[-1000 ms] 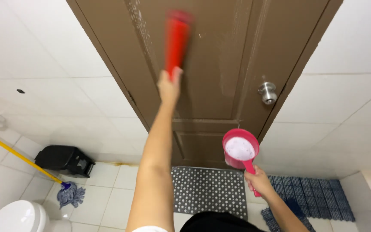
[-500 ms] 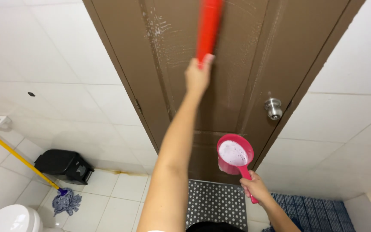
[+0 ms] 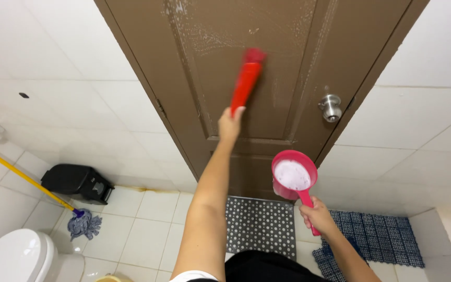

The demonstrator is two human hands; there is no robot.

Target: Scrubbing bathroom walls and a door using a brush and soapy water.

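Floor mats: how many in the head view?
2. A grey dotted mat lies at the foot of the brown door; a blue woven mat lies to its right by the wall. The person's body hides part of each.

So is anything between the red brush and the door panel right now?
Nothing visible. The left hand holds the red brush up against the door panel, with only soapy streaks there. The knob sits off to the right.

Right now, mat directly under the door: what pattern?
Dark grey mat with white dots, best seen in the head view.
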